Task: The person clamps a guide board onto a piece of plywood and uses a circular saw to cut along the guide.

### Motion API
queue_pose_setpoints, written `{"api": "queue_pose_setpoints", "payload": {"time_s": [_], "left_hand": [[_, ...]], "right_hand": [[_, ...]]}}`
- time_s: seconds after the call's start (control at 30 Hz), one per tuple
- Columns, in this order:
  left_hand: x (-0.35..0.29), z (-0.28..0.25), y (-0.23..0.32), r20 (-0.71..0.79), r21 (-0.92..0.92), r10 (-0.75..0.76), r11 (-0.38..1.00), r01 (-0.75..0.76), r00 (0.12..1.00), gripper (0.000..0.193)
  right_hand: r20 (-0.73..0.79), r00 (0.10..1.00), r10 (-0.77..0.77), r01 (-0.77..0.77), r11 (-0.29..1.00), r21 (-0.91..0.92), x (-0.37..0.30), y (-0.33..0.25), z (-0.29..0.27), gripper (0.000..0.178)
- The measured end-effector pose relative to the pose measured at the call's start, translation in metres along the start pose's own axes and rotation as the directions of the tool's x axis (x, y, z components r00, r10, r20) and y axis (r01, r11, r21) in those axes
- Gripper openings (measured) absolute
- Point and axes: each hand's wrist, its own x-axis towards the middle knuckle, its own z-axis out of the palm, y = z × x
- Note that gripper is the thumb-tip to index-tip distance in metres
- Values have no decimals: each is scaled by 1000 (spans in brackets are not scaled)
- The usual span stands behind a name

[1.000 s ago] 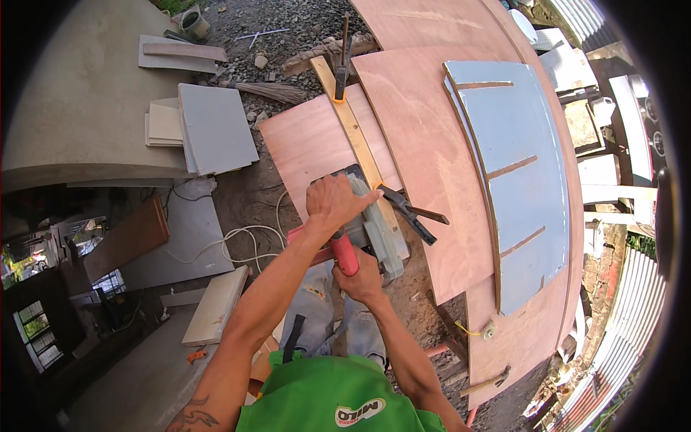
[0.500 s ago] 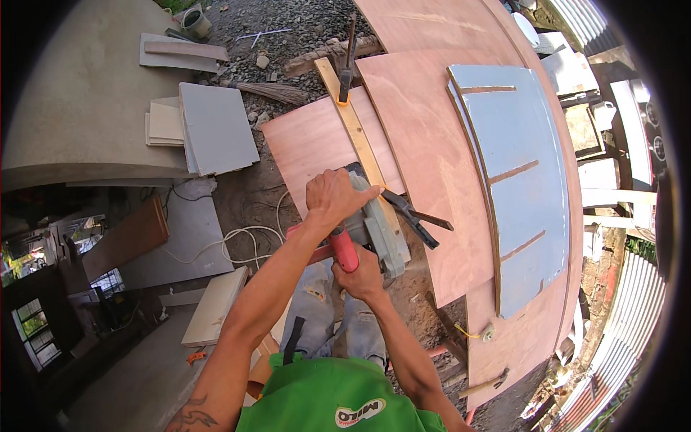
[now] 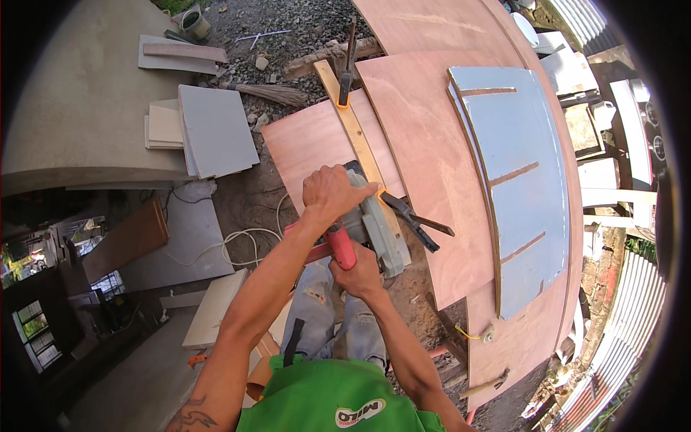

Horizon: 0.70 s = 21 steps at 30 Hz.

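Observation:
A circular saw [image 3: 380, 241] with a grey guard and red handle rests on a pinkish plywood piece [image 3: 306, 140], along a yellowish wooden strip [image 3: 360, 140]. My left hand [image 3: 332, 193] is closed over the front of the saw, its thumb reaching toward the strip. My right hand [image 3: 360, 273] wraps round the red rear handle. Just right of my left thumb, a black clamp with orange pads [image 3: 409, 216] grips the strip. A second clamp [image 3: 345, 79] holds the strip's far end. The blade and the cut are hidden under the saw.
A larger plywood sheet [image 3: 425, 144] lies to the right, bearing a light blue panel [image 3: 518, 144] with brown slots. Grey and cream boards [image 3: 219, 133] and a broom [image 3: 270, 93] lie at the far left. A pale cord [image 3: 230, 241] loops on the ground left of the saw.
The saw and both my hands have shifted very slightly away from me along the strip. My grip looks the same, and the clamps stay in place.

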Motion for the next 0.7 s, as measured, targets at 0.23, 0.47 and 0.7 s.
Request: {"api": "queue_pose_setpoints", "payload": {"time_s": [0.23, 0.47, 0.7], "left_hand": [[8, -3, -3, -4, -1, 9, 1000, -9, 1000, 84], [15, -8, -4, 16, -5, 0, 1000, 0, 1000, 83], [24, -14, -7, 2, -7, 5, 1000, -5, 1000, 83]], "right_hand": [[-3, 1000, -2, 3, 1000, 22, 8, -1, 3, 29], [-18, 1000, -21, 21, 999, 29, 15, 2, 7, 30], [-4, 1000, 16, -16, 1000, 13, 26, -2, 9, 30]]}}
